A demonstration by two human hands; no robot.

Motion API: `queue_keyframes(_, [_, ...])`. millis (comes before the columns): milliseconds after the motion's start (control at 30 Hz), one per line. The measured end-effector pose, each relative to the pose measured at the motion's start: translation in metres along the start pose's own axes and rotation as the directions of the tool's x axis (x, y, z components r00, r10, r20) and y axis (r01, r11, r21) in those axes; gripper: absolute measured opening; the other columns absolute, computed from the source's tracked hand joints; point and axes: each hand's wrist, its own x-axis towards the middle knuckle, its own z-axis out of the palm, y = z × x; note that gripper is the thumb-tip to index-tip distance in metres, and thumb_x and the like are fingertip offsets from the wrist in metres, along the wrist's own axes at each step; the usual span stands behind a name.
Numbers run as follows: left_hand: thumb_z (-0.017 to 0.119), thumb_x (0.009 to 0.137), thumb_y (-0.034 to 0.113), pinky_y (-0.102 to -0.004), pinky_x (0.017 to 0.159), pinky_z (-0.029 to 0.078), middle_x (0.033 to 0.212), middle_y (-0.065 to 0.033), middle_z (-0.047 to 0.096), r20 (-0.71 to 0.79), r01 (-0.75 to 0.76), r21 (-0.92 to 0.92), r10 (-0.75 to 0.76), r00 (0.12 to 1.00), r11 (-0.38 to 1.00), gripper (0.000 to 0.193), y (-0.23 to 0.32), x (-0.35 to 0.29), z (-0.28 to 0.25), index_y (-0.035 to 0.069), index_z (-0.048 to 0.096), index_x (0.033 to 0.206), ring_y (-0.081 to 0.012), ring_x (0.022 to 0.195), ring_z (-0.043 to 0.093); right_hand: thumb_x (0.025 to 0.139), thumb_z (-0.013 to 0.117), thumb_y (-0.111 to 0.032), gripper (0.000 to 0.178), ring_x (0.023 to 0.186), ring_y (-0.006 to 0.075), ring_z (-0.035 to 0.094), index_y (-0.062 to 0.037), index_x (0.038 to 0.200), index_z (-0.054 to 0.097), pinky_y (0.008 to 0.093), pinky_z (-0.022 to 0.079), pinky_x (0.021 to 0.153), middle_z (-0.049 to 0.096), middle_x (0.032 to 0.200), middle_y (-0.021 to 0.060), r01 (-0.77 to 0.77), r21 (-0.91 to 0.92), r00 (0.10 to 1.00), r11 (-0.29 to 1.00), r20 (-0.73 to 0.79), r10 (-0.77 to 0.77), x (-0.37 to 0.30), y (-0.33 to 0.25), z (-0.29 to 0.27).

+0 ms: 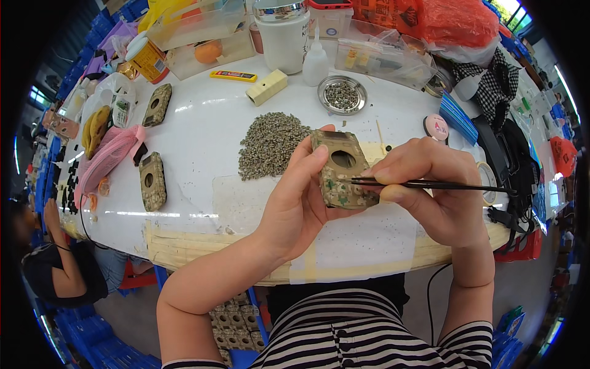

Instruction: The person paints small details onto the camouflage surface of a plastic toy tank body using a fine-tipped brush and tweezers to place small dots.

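Observation:
My left hand (295, 194) is closed round the edge of a camouflage-patterned plastic housing (335, 178), which has a round opening in its upper half. In my right hand (439, 187) is a pair of black tweezers (442, 184), their tips touching or just over the housing's face below the opening. Whether the tips pinch a small part is too small to tell. Beyond my left hand lies a heap of small metallic parts (270, 144). More small parts fill a round metal dish (343, 95) farther back.
Two similar housings (152, 181) lie at the left, near a pink mesh pouch (110, 160) and bananas (96, 130). A squeeze bottle (316, 64), a white lidded container (283, 40) and clear plastic bins (384, 58) line the back. At far left sits another person (64, 270).

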Motion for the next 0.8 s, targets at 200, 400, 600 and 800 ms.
queue_keyframes(200, [0.044, 0.096, 0.040, -0.0380, 0.085, 0.056, 0.125, -0.0048, 0.052, 0.000, 0.000, -0.004, 0.000, 1.000, 1.000, 0.050, 0.0003, -0.0007, 0.0005, 0.017, 0.035, 0.140, -0.0190, 0.109, 0.059, 0.079, 0.069, 0.002, 0.009, 0.069, 0.0160, 0.063, 0.0036, 0.086, 0.063, 0.0261, 0.052, 0.066, 0.061, 0.077, 0.0080, -0.009, 0.006, 1.000, 1.000, -0.006, 0.009, -0.0010, -0.0014, 0.0000])
queue_keyframes(400, [0.043, 0.096, 0.039, -0.0378, 0.084, 0.057, 0.125, -0.0050, 0.052, -0.005, -0.001, -0.003, 0.001, 1.000, 1.000, 0.050, 0.0006, -0.0003, 0.0015, 0.017, 0.035, 0.139, -0.0192, 0.108, 0.059, 0.080, 0.069, 0.002, 0.009, 0.070, 0.0149, 0.063, 0.0041, 0.086, 0.063, 0.0256, 0.052, 0.066, 0.061, 0.076, 0.0078, -0.018, 0.031, 1.000, 0.999, -0.014, 0.018, -0.0014, -0.0018, -0.0002])
queue_keyframes(600, [0.042, 0.096, 0.039, -0.0377, 0.084, 0.057, 0.124, -0.0052, 0.052, 0.004, -0.005, -0.004, 0.005, 1.000, 1.000, 0.050, 0.0005, -0.0004, -0.0001, 0.017, 0.035, 0.140, -0.0193, 0.108, 0.059, 0.080, 0.069, 0.002, 0.009, 0.069, 0.0150, 0.063, 0.0044, 0.086, 0.063, 0.0256, 0.053, 0.066, 0.061, 0.076, 0.0078, -0.011, 0.029, 1.000, 1.000, -0.009, 0.011, -0.0005, -0.0007, 0.0009])
queue_keyframes(800, [0.043, 0.096, 0.039, -0.0378, 0.084, 0.057, 0.125, -0.0052, 0.052, 0.005, -0.003, -0.007, 0.003, 1.000, 1.000, 0.050, 0.0000, -0.0001, -0.0004, 0.017, 0.034, 0.140, -0.0192, 0.108, 0.059, 0.078, 0.069, 0.002, 0.010, 0.073, 0.0178, 0.064, 0.0042, 0.086, 0.063, 0.0279, 0.053, 0.069, 0.063, 0.079, 0.0098, -0.027, 0.017, 1.000, 0.999, -0.004, 0.028, -0.0003, -0.0018, 0.0005])
